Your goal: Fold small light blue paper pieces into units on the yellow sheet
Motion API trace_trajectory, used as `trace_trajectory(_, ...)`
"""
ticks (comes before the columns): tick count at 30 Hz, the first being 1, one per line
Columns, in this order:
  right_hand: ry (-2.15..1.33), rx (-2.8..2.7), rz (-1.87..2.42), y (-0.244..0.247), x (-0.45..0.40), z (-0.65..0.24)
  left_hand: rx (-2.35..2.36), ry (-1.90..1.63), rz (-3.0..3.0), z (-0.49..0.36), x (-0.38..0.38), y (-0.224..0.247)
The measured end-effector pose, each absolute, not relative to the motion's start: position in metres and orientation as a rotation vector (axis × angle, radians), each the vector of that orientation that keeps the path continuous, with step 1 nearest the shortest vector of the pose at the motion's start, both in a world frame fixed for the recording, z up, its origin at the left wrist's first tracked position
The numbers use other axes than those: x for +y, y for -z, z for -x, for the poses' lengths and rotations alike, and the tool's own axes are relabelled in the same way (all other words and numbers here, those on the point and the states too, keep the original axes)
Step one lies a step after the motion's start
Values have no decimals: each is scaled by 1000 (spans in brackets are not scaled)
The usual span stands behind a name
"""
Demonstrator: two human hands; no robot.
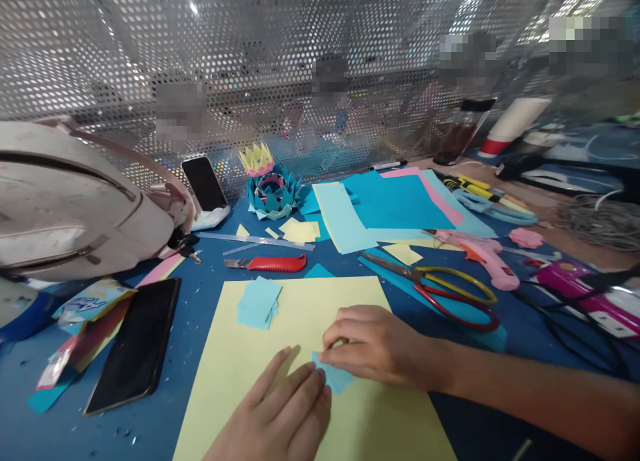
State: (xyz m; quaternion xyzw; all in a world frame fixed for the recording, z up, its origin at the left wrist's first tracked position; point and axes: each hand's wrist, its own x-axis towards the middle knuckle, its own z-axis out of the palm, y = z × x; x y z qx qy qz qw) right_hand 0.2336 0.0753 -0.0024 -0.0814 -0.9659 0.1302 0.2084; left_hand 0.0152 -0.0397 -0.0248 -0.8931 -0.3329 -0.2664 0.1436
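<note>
A small piece of light blue paper (339, 379) lies on a large pale yellow sheet (225, 374) in front of me. My right hand (383, 344) is closed, its thumb and fingertips pinching the far edge of the blue piece. From the near side, my left hand (285, 407) rests with its fingers stretched out, their tips touching the left corner of the same piece. A loose pile of light blue paper squares (259, 303) sits near the far left part of the yellow sheet.
Beyond the sheet lie a red cutter knife (275, 263), scissors (420, 274) and a pink glue gun (480, 251). A paper flower (274, 191) stands at the back near colored sheets (395, 204). Left are a dark phone (137, 347) and a backpack (75, 207).
</note>
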Motion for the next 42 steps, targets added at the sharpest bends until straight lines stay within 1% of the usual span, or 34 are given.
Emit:
trace_trajectory(4,-354,-2677,273,3,70,-231,-961,769,2570,-15,-40,25)
trace_trajectory(13,-138,-2609,266,5,65,-223,-949,735,2584,-13,-40,25)
trace_trajectory(26,-71,-2675,211,2,70,-224,-944,759,2582,-15,-41,22)
trace_trajectory(32,-125,-2748,177,0,72,-228,-935,757,2583,-14,-41,21)
trace_trajectory(39,-347,-2771,213,-4,73,-233,-946,781,2588,-14,-41,23)
trace_trajectory(42,-383,-2797,267,-4,71,-231,-948,796,2591,-13,-41,25)
